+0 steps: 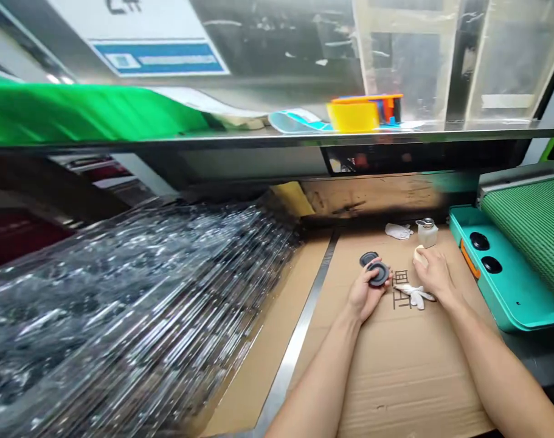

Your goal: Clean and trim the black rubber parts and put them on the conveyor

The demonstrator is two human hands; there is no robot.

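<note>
My left hand is closed on a round black disc with a raised rim. A second black disc shows just beyond it; whether my fingers hold that one too, I cannot tell. Over the cardboard, my right hand pinches a small cream-coloured wad, perhaps cloth. A crumpled white cloth or glove lies between my hands. Past my right hand stands a small translucent bottle with a metal top, next to another crumpled white piece.
Cardboard covers the work surface. Stacked clear plastic trays fill the left side. At right, a teal bin holds two black discs beside a green conveyor belt. A metal shelf above carries a yellow container.
</note>
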